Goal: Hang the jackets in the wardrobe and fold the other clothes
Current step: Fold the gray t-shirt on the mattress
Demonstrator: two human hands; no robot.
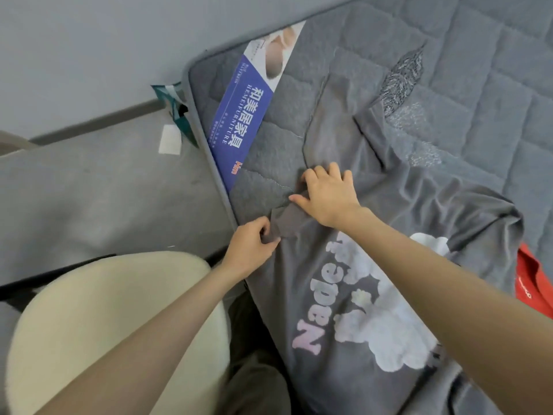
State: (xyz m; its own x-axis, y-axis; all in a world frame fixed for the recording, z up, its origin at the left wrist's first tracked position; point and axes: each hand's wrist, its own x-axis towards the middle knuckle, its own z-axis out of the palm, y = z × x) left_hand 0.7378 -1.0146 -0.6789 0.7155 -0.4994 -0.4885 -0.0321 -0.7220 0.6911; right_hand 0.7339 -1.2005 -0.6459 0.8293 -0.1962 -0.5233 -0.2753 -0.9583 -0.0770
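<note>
floor: grey smooth floor (89, 199) fills the left side, wall above it
stool: cream round padded stool (104, 324) bottom left, partly behind the left forearm
paper: small white paper scrap (170, 142) on the floor, near the mattress corner
bag: teal bag (176, 106) wedged upright against the mattress corner, mostly hidden
label: blue and white printed label strip (245, 115) lies flat along the mattress's left edge
mattress: grey quilted mattress (478, 70) takes up the centre and right, bare top
left hand: left hand (251, 244) at the mattress edge, thumb and fingers pinching the tip of the short grey sleeve (284, 223)
trousers: dark olive trouser leg (254, 354) of the person below the left hand, against the mattress side
right hand: right hand (326, 196) palm down on the same sleeve just above the left hand, fingers spread, thumb out, pressing the cloth and gripping nothing
shirt: dark grey T-shirt with white fluffy print and pink letters (389, 205) spread on the mattress, front up, wrinkled, its lower part under the right forearm; sleeve pulled out toward the mattress edge
shirt position: not folded, on the bed's near-left part
red item: red garment (532, 280) at the right edge, partly tucked under the grey shirt, mostly cut off
</note>
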